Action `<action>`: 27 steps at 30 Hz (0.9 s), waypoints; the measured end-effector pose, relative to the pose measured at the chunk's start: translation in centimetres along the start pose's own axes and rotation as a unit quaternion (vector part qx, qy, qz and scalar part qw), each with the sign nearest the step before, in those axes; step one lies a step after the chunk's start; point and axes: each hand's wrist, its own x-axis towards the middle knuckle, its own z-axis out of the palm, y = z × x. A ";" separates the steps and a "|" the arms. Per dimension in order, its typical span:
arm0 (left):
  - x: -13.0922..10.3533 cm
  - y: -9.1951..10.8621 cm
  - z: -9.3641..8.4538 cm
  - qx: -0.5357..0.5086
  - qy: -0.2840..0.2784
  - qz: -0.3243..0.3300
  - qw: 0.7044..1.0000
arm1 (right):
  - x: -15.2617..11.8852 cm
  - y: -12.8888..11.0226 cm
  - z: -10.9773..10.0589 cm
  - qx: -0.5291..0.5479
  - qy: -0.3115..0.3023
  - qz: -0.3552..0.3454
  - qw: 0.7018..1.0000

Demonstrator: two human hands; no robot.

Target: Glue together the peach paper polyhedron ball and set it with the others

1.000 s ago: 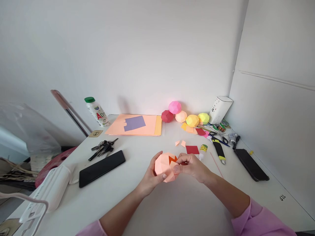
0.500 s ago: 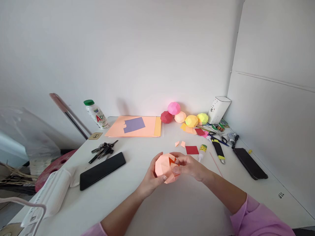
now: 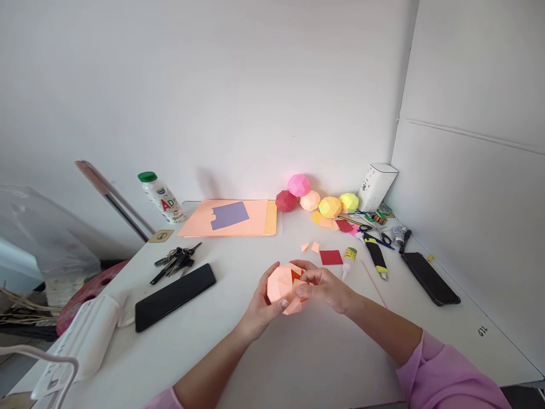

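Observation:
A peach faceted paper ball (image 3: 281,284) is held above the table between both hands. Its right side has an opening that shows a darker orange inside. My left hand (image 3: 260,307) wraps round the ball's left side, with the thumb along its lower front. At the opening, my right hand (image 3: 321,288) pinches a flap of the ball between thumb and fingers; the fingers hide part of this edge. Beyond the hands lie two small peach paper pieces (image 3: 315,247), a red paper square (image 3: 331,257) and a glue bottle (image 3: 349,262).
Finished paper balls (image 3: 298,186) in several colours line the wall. A box cutter (image 3: 376,258), scissors (image 3: 385,238) and a black phone case (image 3: 431,278) lie right. Peach sheets (image 3: 196,221), keys (image 3: 179,261), a black phone (image 3: 175,298) and a bottle (image 3: 162,199) are left.
The flap at the ball's lower front has been folded in, so the ball looks rounder and its opening smaller. Both hands keep their hold. The view has shifted slightly.

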 end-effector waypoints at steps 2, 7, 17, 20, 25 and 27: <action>0.0 0.2 0.0 0.002 0.006 -0.004 1.000 | 0.0 0.0 0.2 0.008 0.003 0.000 1.000; 0.0 0.2 0.0 0.006 0.016 -0.014 1.000 | 0.1 0.4 0.5 0.042 0.020 0.003 0.999; -0.2 0.1 0.2 0.005 0.022 -0.001 1.000 | 0.0 0.4 0.9 0.041 0.029 -0.002 0.999; -0.1 0.1 0.2 0.008 0.014 -0.002 1.000 | 0.0 0.3 0.9 0.033 0.029 -0.005 0.999; 0.0 0.0 0.1 0.006 0.022 0.001 1.000 | 0.0 0.2 0.4 0.006 -0.022 -0.027 0.999; 0.0 0.0 0.1 0.004 0.031 0.001 1.000 | 0.1 0.2 0.3 -0.005 -0.041 -0.036 0.999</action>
